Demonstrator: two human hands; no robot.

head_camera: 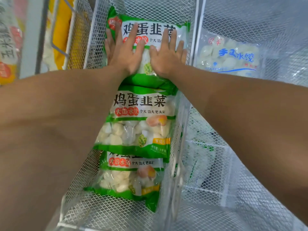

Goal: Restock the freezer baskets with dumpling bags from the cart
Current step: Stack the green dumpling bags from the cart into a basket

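At far left, beyond a white divider, a white wire basket point(73, 35) holds yellow plastic bags point(60, 25), their print too blurred to read. Next comes the long white mesh freezer basket point(93, 39) being filled, and it already carries three green-and-white plastic dumpling bags laid in an overlapping row: the nearest bag point(130, 179) at the bottom, the middle bag point(140, 120) lapping over it, and the farthest bag point(150, 29) at the top end. The left hand point(125, 52) lies flat on that top bag with fingers straight and spread, pressing it down; the right hand point(166, 55) does the same just beside it, fingers straight and slightly apart, thumbs almost meeting. Neither hand curls round anything. By my reading the third bag is being settled into place, so this basket is close to a full single layer (the cart is out of view, so what remains there cannot be told). Bare mesh shows at the near end. To the right, a neighbouring white mesh basket point(233, 15) holds a clear bag of dumplings with blue lettering point(231, 55), and has plenty of room left, likely the next to restock.
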